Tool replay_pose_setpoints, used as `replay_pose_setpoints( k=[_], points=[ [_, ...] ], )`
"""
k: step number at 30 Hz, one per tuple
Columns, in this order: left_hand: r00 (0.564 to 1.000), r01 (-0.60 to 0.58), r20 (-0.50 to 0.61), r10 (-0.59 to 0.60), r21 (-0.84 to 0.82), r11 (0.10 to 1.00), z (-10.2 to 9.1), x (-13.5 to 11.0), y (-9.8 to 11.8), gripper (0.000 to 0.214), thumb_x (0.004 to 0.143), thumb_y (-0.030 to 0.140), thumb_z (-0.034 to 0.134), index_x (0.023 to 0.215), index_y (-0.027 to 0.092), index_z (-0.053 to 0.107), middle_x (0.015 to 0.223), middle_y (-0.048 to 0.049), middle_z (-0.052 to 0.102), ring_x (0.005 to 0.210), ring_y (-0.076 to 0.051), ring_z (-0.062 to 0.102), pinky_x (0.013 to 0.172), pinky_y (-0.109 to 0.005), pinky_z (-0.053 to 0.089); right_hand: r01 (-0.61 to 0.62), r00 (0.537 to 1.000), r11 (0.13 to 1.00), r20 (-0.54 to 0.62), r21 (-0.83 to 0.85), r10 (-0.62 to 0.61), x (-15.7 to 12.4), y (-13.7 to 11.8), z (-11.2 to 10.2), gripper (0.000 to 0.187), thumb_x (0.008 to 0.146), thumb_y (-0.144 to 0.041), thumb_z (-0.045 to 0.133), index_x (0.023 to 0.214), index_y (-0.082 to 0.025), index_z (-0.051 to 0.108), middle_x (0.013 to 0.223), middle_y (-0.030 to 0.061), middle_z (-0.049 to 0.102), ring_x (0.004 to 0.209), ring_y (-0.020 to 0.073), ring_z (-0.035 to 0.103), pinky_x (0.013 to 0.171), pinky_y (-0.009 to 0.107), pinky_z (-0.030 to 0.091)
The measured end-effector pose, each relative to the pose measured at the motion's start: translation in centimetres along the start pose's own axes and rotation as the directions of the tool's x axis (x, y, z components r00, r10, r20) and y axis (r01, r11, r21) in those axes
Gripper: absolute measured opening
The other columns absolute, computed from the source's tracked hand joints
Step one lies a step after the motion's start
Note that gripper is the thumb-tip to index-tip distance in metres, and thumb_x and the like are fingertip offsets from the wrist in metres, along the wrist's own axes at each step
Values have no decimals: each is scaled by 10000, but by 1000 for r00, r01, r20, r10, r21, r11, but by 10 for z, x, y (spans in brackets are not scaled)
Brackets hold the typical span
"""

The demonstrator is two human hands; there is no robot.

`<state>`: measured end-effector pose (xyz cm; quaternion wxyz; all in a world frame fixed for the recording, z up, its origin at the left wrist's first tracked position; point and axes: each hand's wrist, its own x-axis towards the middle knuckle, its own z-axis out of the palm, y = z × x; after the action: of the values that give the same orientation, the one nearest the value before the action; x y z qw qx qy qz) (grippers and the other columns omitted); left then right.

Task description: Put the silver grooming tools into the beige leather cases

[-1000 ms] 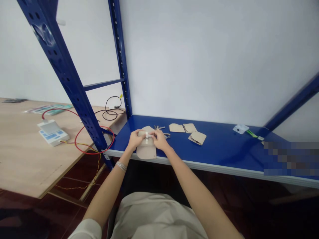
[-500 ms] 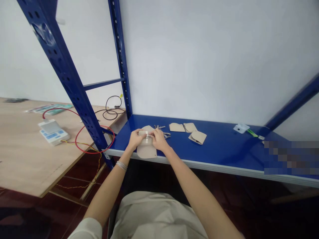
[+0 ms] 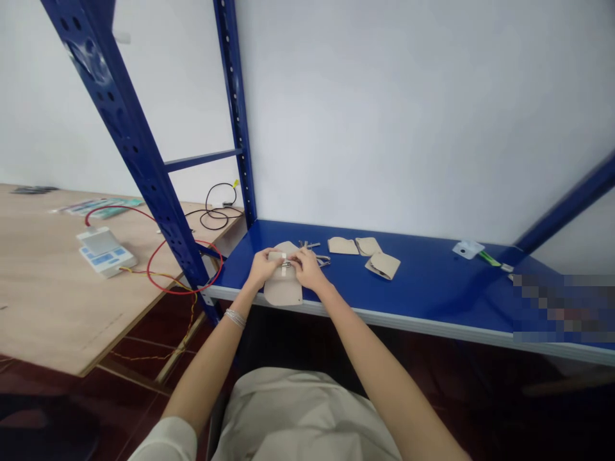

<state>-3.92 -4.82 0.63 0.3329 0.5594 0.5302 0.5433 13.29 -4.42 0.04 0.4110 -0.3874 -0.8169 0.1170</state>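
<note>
Beige pouch (image 3: 283,288) at front edge of blue steel shelf (image 3: 432,288), both hands on it!

Far L, white keypad unit (image 3: 106,251) and red wire (image 3: 147,266) on wood bench (image 3: 43,294). L hand (image 3: 262,269) half-closed, pinching pouch's pale strip (image 3: 283,256); R hand (image 3: 307,269) pinching too, by small metal clip (image 3: 287,263), prob. to steady it. Further R, metal bits (image 3: 311,244), 3 more pouches (image 3: 382,266).

Head-worn camera looks forward and down at the left hand (image 3: 262,269) and right hand (image 3: 307,270).
</note>
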Motion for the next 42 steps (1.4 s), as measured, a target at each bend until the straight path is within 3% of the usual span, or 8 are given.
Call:
replay_pose_setpoints(
  k=[4,8,16,21,26,30,35,42],
  points=[
    [999,50,-5,-51,-74,996,1,1,-1,339,604,307,714,884,116,732,805,-70,718,727,-208,624,678,-283,469,51,999,999,-12,14,-51,0,-3,-2,245,867,-124,481,989,-177,686,999,85,576,959,224,558,921,403,408],
    [1000,26,8,-26,-49,998,0,1,-2,336,616,319,711,885,120,733,829,-77,722,745,-212,628,681,-280,469,63,997,996,-45,56,-60,2,-2,-1,223,838,-102,512,928,-174,703,931,77,631,922,221,574,904,391,429],
    [998,-48,36,44,100,994,0,-2,0,333,663,349,691,918,139,738,893,-85,733,831,-238,648,748,-301,482,-31,998,991,-43,131,37,4,3,1,173,774,-82,569,844,-178,694,899,62,704,879,227,612,868,385,465],
    [1000,2,5,-2,-7,1000,1,-1,0,352,624,349,718,896,128,736,844,-82,729,775,-224,646,716,-293,483,-63,993,982,-82,177,79,5,3,0,142,781,-160,629,902,-183,701,916,64,712,875,222,623,856,368,467],
    [991,103,-78,-111,-102,989,2,0,3,364,592,317,727,894,114,726,806,-75,724,730,-211,640,688,-287,479,-155,975,985,-149,74,165,4,4,1,115,821,-257,626,880,-182,690,937,83,667,891,231,583,892,403,433],
    [994,84,-63,-90,-91,992,2,1,0,336,611,320,709,879,118,727,805,-72,724,728,-210,642,691,-287,479,-193,975,981,-113,1,192,3,1,0,117,834,-265,630,880,-197,714,950,80,642,938,246,552,929,435,390],
    [1000,8,-26,-9,-29,1000,3,1,-4,300,651,339,679,846,119,736,827,-88,731,768,-223,650,715,-295,485,-130,986,991,-105,25,132,2,-4,-3,137,835,-322,661,883,-238,759,960,63,638,952,237,544,924,422,383],
    [995,33,-94,-33,-1,999,2,1,-1,295,652,333,664,835,113,739,820,-94,732,757,-221,651,693,-288,482,-13,999,1000,-44,2,13,1,-6,-2,186,853,-273,629,975,-265,768,1009,55,653,963,219,549,944,411,370]
  ],
)
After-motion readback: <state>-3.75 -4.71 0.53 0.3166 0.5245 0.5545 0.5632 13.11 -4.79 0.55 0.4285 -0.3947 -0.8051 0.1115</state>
